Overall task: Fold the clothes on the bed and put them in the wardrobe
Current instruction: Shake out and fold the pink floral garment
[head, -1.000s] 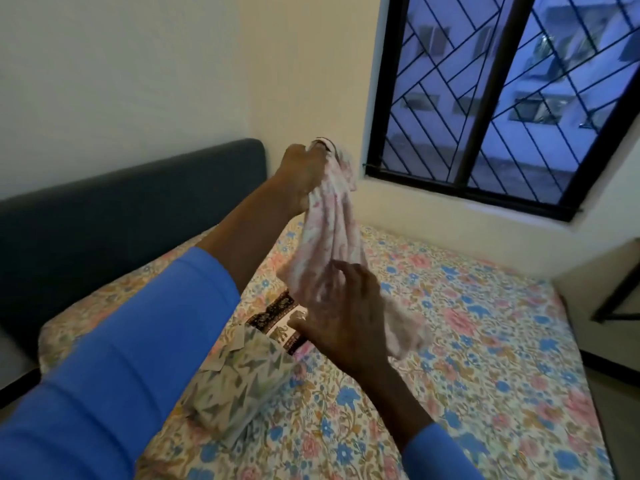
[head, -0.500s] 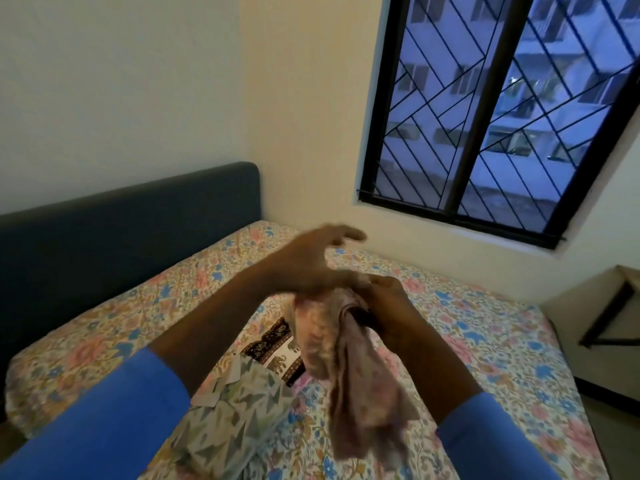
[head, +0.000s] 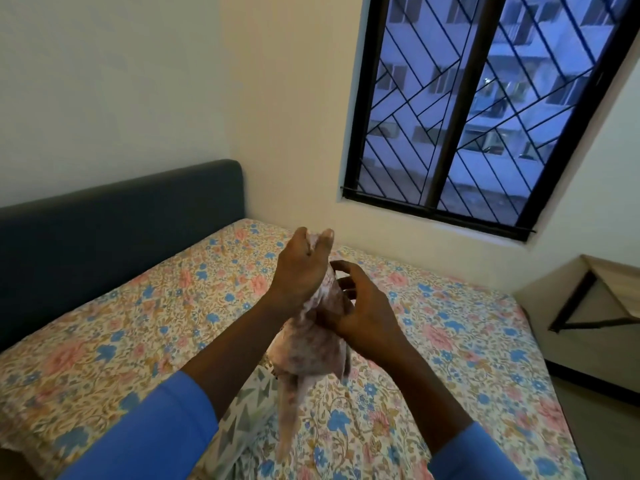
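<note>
Bedroom, floral-sheeted bed [head: 104, 323]: one pink garment [head: 308, 355] held aloft between both hands.

Nearest, a green-and-white patterned cloth [head: 249, 410] lies on the sheet under the left forearm. Above it the pink garment hangs bunched, long axis near vertical, its tail pointing down at the bed. The left hand [head: 301, 271] grips the top end, fingers curled round it. The right hand [head: 367, 313] sits just below and right of it, fingers curled onto the mid-section. In my judgement the coming fold turns on this hang, with the cloth between the hands and the right hand nearer its bulk. No label, brand or writing is readable. Beyond the hands stand a dark headboard [head: 121, 209] to the left, a barred window [head: 467, 116] ahead and a wooden table [head: 606, 289] to the right. No wardrobe is in view.
</note>
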`<act>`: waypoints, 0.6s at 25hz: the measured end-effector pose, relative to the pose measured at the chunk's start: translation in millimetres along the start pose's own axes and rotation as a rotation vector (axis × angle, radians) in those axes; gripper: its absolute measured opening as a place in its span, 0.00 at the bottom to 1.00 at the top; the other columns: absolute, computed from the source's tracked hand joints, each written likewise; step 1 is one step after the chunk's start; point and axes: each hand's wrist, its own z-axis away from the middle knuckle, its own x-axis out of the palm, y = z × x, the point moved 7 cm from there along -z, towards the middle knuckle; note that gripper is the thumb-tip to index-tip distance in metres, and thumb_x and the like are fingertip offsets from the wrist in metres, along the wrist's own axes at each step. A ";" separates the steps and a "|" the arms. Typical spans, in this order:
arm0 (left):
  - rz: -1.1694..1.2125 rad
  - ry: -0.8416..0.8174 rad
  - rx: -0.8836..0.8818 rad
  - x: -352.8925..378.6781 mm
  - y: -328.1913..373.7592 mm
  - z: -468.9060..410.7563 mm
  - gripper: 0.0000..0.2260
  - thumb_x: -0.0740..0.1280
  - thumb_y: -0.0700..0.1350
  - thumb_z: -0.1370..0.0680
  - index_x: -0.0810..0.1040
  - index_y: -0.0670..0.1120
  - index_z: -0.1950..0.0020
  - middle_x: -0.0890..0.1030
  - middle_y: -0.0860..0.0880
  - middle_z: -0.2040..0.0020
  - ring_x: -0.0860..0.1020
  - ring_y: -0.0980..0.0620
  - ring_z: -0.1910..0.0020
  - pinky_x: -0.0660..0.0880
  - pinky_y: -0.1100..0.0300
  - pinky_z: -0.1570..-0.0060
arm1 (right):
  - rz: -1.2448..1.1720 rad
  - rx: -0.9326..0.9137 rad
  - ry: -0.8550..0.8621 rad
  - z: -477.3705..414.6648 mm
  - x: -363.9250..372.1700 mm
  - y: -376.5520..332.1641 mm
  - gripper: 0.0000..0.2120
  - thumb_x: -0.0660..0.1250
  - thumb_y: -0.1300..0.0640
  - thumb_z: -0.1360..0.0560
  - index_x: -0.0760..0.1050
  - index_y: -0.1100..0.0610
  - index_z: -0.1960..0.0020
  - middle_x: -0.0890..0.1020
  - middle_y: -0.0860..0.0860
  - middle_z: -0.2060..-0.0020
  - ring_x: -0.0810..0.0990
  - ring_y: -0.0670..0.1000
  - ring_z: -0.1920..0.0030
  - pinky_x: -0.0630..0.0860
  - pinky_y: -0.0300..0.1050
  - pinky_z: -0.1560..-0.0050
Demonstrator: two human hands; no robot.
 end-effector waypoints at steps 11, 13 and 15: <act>-0.356 -0.512 0.557 -31.7 65.5 -6.8 0.13 0.81 0.51 0.29 0.82 0.49 0.52 0.83 0.55 0.58 0.81 0.58 0.60 0.79 0.55 0.59 | 0.257 -0.093 0.202 -16.0 -56.6 15.5 0.15 0.81 0.48 0.30 0.78 0.52 0.52 0.80 0.50 0.51 0.77 0.50 0.50 0.74 0.48 0.50; -0.310 -0.494 0.554 -39.7 78.0 -6.8 0.10 0.78 0.52 0.25 0.84 0.47 0.55 0.85 0.52 0.60 0.84 0.53 0.59 0.81 0.54 0.57 | 0.267 -0.082 0.131 -20.1 -67.5 11.5 0.17 0.81 0.44 0.31 0.81 0.53 0.52 0.82 0.50 0.55 0.81 0.51 0.53 0.79 0.53 0.51; -0.188 -0.430 0.412 -50.9 71.1 -14.7 0.12 0.75 0.52 0.23 0.85 0.43 0.56 0.86 0.48 0.61 0.85 0.49 0.60 0.82 0.53 0.58 | 0.189 -0.021 -0.026 -23.0 -76.2 12.7 0.17 0.81 0.44 0.31 0.83 0.54 0.51 0.86 0.53 0.57 0.85 0.53 0.56 0.83 0.60 0.52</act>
